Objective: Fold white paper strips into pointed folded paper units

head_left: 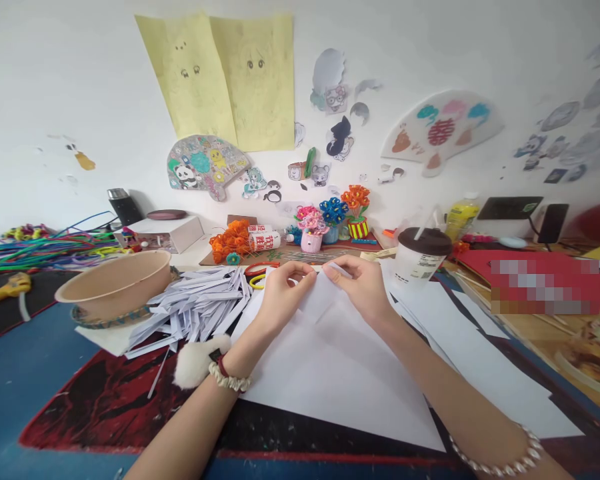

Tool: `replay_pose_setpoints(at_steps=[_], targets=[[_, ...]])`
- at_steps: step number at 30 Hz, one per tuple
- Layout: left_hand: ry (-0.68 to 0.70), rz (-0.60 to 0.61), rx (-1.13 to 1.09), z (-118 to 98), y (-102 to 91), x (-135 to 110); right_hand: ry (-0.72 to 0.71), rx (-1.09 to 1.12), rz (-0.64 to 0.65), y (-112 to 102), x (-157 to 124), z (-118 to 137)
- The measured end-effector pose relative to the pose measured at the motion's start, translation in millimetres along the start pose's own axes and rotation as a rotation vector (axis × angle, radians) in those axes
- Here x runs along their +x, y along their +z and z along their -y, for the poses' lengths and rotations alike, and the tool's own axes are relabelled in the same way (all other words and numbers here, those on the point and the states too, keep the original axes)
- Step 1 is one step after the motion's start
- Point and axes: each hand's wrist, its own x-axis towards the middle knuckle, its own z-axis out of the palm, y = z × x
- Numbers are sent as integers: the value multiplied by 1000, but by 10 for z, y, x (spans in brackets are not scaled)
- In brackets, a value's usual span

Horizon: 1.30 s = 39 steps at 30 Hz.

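Note:
Between my hands is a small piece of white paper (pixel 320 297), partly hidden by the fingers and hard to tell from the white sheet behind it. My left hand (pixel 289 287) pinches its left side between thumb and fingertips. On the right side, my right hand (pixel 355 283) grips the paper's upper edge with thumb and forefinger. A large white sheet (pixel 350 380) lies flat on the mat beneath both hands. To the left rests a heap of folded white paper strips (pixel 193 307). More white paper (pixel 475 353) lies to the right.
A pinkish bowl (pixel 117 283) stands left of the strips, and a white fluffy thing (pixel 195 363) lies by my left wrist. Right of my hands stands a lidded drink cup (pixel 420 257) with a straw. Small pots of colourful flowers (pixel 310 230) stand at the back against the wall.

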Motion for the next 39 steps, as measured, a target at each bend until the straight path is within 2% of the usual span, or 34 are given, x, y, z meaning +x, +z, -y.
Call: replay_pose_setpoints(at_steps=[7, 13, 17, 20, 22, 25, 28, 31, 34, 39], targets=[[7, 13, 23, -11, 9, -13, -4, -40, 28, 38, -38, 10], [10, 6, 23, -9, 17, -18, -10, -30, -30, 13, -12, 2], [13, 6, 46, -22, 18, -27, 12, 41, -185, -172, 110, -42], [2, 12, 69, -26, 11, -27, 3, 119, -405, -368, 220, -69], [1, 6, 58, -21, 3, -22, -14, 152, -459, -443, 259, -77], [25, -13, 43, -12, -10, -14, 27, 122, -374, -394, 232, -76], [56, -27, 58, -17, -15, -16, 69, 57, -152, -205, 129, -60], [65, -32, 79, -34, -6, -26, 66, 39, -9, -26, 21, -34], [60, -33, 102, -47, 6, -33, 78, 46, 35, 53, -39, -16], [60, -30, 100, -39, 5, -29, 73, 56, 22, 34, -36, -15]])
